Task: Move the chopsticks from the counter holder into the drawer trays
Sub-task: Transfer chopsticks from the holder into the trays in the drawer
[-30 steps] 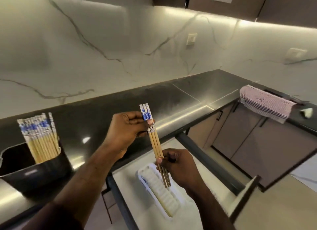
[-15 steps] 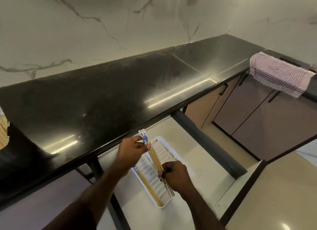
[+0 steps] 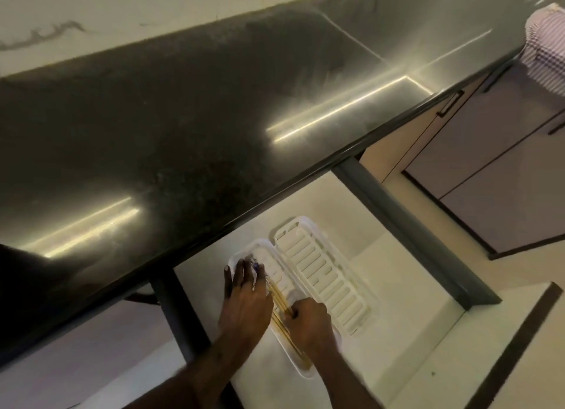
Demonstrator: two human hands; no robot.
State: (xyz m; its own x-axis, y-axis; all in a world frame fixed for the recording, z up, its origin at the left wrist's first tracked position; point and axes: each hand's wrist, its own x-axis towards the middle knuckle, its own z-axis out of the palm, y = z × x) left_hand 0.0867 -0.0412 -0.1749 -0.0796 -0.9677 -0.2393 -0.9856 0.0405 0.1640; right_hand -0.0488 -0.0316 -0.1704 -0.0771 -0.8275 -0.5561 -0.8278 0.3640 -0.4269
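Note:
In the open drawer (image 3: 400,332) two white ridged trays lie side by side. A bundle of wooden chopsticks (image 3: 279,301) with blue-patterned tops lies lengthwise in the left tray (image 3: 260,243). My left hand (image 3: 244,304) rests over their blue ends with its fingers stretched out flat. My right hand (image 3: 308,320) has its fingers curled round the middle of the bundle. More chopstick tips (image 3: 295,349) show below my right wrist. The right tray (image 3: 324,274) holds nothing. The counter holder is out of view.
The black counter (image 3: 183,118) overhangs the back of the drawer. A dark drawer side wall (image 3: 412,234) runs along the right. A striped towel (image 3: 547,48) hangs over the counter edge at far right, above closed cabinet doors (image 3: 489,152).
Both hands have come down from above the counter edge into the drawer and laid the chopsticks into the left tray. My left hand's fingers have opened flat. The view has tilted down.

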